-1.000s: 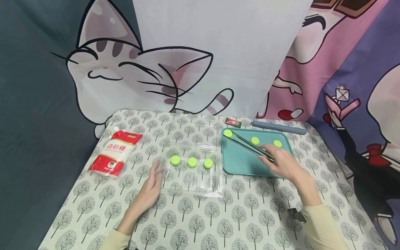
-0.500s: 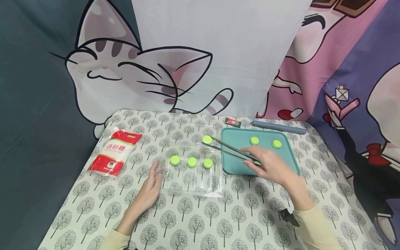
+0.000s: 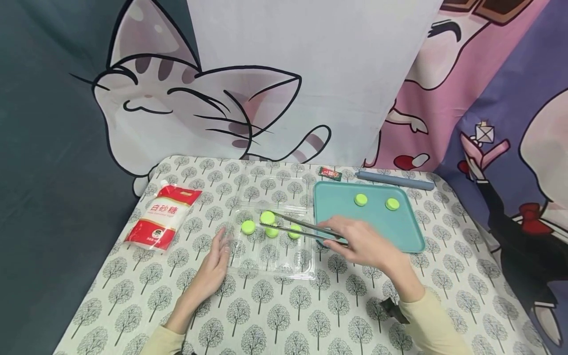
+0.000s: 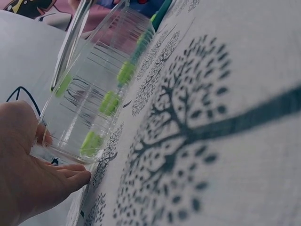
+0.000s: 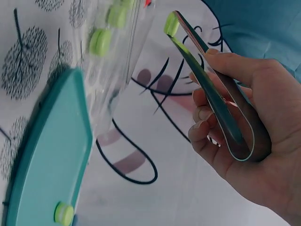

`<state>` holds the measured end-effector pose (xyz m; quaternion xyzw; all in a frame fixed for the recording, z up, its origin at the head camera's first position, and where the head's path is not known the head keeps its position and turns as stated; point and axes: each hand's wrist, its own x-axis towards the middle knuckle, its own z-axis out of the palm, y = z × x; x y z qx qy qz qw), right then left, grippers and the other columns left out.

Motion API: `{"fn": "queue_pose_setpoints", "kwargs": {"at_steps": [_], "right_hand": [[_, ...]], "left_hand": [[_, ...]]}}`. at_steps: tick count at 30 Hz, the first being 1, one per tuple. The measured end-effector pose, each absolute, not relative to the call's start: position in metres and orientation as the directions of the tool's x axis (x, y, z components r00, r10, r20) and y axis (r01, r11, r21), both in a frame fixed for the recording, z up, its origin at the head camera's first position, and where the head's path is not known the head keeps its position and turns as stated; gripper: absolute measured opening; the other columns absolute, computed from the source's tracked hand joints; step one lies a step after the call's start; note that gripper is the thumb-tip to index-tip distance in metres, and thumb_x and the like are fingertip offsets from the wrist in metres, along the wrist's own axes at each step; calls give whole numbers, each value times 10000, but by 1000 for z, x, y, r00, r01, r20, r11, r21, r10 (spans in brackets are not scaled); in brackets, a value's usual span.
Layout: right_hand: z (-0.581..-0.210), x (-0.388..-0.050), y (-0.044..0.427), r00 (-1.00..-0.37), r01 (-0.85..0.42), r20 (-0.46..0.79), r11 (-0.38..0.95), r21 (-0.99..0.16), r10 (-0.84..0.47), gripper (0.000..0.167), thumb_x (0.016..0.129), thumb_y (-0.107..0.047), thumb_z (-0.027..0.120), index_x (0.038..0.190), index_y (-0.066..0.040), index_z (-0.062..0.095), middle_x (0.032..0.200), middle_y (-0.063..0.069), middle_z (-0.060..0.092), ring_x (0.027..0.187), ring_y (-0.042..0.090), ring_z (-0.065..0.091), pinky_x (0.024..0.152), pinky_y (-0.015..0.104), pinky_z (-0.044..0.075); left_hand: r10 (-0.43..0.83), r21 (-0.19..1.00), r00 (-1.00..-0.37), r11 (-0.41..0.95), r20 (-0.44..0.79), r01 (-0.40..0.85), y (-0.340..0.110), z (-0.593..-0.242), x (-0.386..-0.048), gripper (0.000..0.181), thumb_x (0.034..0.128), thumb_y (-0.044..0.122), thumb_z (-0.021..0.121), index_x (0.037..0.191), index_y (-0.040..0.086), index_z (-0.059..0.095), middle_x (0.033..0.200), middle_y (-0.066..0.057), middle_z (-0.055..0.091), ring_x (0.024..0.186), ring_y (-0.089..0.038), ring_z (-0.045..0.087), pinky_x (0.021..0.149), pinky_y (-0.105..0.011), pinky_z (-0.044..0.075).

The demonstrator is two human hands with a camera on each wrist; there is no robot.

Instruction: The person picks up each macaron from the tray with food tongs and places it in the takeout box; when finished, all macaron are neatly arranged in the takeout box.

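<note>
My right hand (image 3: 361, 244) holds a pair of metal tongs (image 3: 306, 229), whose tips pinch a light green macaron (image 3: 267, 217). This macaron is above the clear plastic box (image 3: 270, 264), where a row of green macarons (image 3: 248, 227) lies; in the left wrist view it shows apart from them. The tongs partly cover two macarons of that row in the head view. My left hand (image 3: 214, 264) touches the left side of the box with its fingers mostly straight. Two more macarons (image 3: 361, 199) lie on the teal tray (image 3: 368, 227) to the right.
The box's clear lid (image 3: 275, 190) lies folded back behind it. A red and white bag of sugar (image 3: 164, 217) lies at the left. Behind the tray are a small green and red packet (image 3: 330, 173) and a long grey-blue bar (image 3: 395, 180).
My right hand has moved left with the tongs, carrying a macaron off the tray's left corner to above the box. The left hand has stayed at the box's side.
</note>
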<state>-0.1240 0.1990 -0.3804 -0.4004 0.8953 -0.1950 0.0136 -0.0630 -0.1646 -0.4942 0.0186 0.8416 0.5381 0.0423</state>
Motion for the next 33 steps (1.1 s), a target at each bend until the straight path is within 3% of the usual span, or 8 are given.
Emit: {"fn": "queue_pose_setpoints", "kwargs": {"at_steps": [8, 14, 19, 25, 33], "right_hand": [[-387, -120, 181, -647, -722, 77, 577, -382, -759, 380, 1011, -258, 615, 1340, -69, 632, 1223, 55, 718, 770, 20, 605, 862, 302, 612], [-394, -119, 169, -603, -755, 75, 538, -375, -794, 373, 991, -233, 639, 1324, -65, 639, 1244, 76, 712, 971, 156, 712, 994, 378, 589], [-400, -117, 160, -588, -760, 31, 539, -363, -808, 394, 991, -230, 636, 1338, -43, 631, 1327, 116, 677, 1136, 253, 695, 1076, 438, 537], [-404, -116, 152, -571, -761, -5, 531, -372, -821, 395, 987, -228, 640, 1325, -23, 636, 1266, 104, 693, 937, 182, 714, 929, 308, 606], [-410, -116, 148, -574, -750, -32, 541, -381, -818, 380, 972, -218, 663, 1300, -26, 647, 1199, 99, 707, 920, 176, 705, 868, 270, 612]], "left_hand": [[77, 907, -996, 420, -46, -9, -165, -495, -63, 594, 1103, 140, 342, 1625, 69, 67, 1595, -257, 356, 1460, -456, 362, 1218, -605, 276], [81, 910, -996, 414, -50, -12, -166, -497, -62, 597, 1101, 128, 342, 1624, 64, 62, 1596, -261, 350, 1458, -454, 367, 1219, -588, 284], [80, 909, -996, 417, -49, -11, -166, -497, -62, 600, 1100, 129, 341, 1626, 69, 59, 1597, -257, 352, 1455, -458, 369, 1218, -595, 282], [78, 909, -996, 416, -50, -13, -165, -496, -62, 604, 1100, 128, 346, 1627, 68, 55, 1600, -252, 350, 1459, -459, 362, 1219, -599, 276], [73, 907, -996, 421, -46, -11, -165, -497, -62, 599, 1100, 129, 349, 1625, 71, 67, 1598, -250, 354, 1452, -469, 367, 1212, -612, 280]]}}
